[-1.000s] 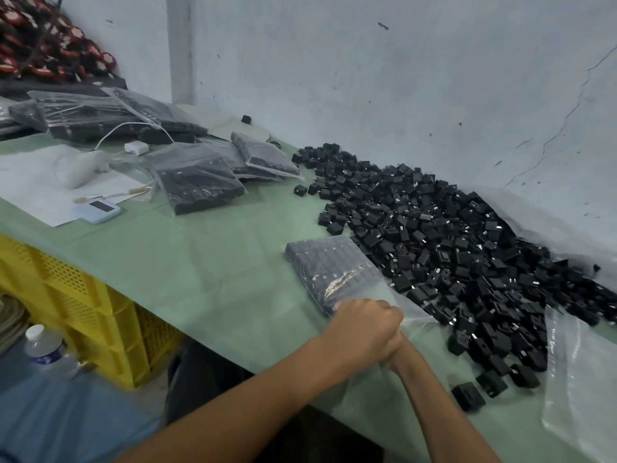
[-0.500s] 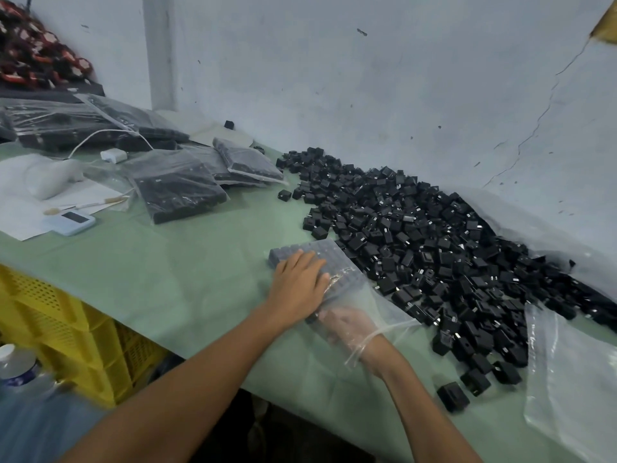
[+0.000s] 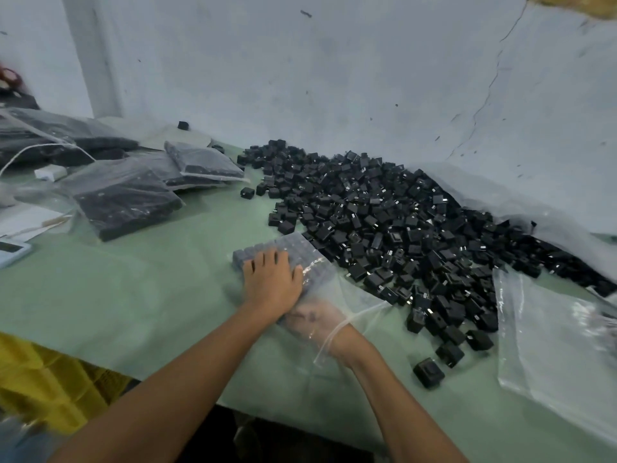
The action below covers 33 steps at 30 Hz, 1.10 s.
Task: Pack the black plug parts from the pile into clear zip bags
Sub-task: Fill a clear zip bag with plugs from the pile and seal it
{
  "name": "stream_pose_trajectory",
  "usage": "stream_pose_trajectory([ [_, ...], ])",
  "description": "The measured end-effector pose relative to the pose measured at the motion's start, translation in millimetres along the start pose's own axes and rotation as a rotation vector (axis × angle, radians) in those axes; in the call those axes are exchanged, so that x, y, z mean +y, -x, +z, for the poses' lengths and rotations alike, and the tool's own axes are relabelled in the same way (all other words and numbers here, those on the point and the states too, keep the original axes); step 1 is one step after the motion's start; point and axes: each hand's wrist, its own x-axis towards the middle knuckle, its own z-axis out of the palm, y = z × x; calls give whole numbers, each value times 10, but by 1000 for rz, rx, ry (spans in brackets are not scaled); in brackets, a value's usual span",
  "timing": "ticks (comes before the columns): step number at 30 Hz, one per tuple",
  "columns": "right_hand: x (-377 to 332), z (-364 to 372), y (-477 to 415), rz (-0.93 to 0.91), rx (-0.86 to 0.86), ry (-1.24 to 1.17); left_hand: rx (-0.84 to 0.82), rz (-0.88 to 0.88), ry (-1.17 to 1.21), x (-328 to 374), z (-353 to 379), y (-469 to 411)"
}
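While the left hand lies flat on the clear zip bag, fingers straight and slightly spread, pressing it against the green table, the right hand is pushed in through the bag's mouth up to the wrist, just nearer the person than the left one. Through the blurred plastic I cannot tell how its fingers lie or whether they hold anything. Under and just beyond the left fingertips the bag holds neat rows of black plug parts that fill its far end, while the stretch around the right hand looks mostly clear. I judge this bag to be partly filled, and it is not yet zipped. Well beyond the left hand and off to its left lie several filled bags, dark with parts, which suggests a fair share of the packing is done. Far more seems to be left: the pile begins just right of the open bag and spreads away to the wall, a great many loose parts deep. A few strays sit on the table to the right of the right forearm, and an empty bag lies farther right, likely the next to fill.
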Motion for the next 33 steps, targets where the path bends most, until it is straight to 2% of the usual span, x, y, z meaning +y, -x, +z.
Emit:
stream_pose_trajectory([
  [3, -10, -9, -27, 17, 10, -6, -2, 35, -38, 24, -2, -13],
  [7, -35, 9, -6, 51, 67, 33, -106, 88, -69, 27, 16, -57],
  [10, -45, 20, -20, -11, 58, 168, -159, 76, -32, 10, -21, -130],
  [11, -78, 35, -12, -67, 87, 131, -160, 69, -17, 12, -36, -143],
  [13, -76, 124, -59, -117, 144, -119, -140, 49, 4, 23, -45, -131],
  [15, -91, 106, -58, -95, 104, -22, -99, 50, -10, 38, -19, -78],
  [17, -95, 112, -51, -67, 35, -86, -78, 59, -29, 42, -1, -41],
  [23, 264, -8, 438, -269, 86, -88, -96, 47, -43, 21, 20, -70],
  [25, 457, -131, 709, -254, 145, -111, -89, 42, -56, 8, 47, -78],
  [27, 614, -369, 996, -182, 314, -130, -85, 42, -70, 4, 60, -89],
  [30, 866, -745, 1272, -101, 708, 89, -99, 32, -66, 10, 60, -96],
  [31, 942, -832, 1320, -40, 766, 199, -105, 32, -69, 18, 57, -94],
  [33, 1035, -894, 1350, 96, 659, 362, -108, 27, -67, 12, 44, -85],
])
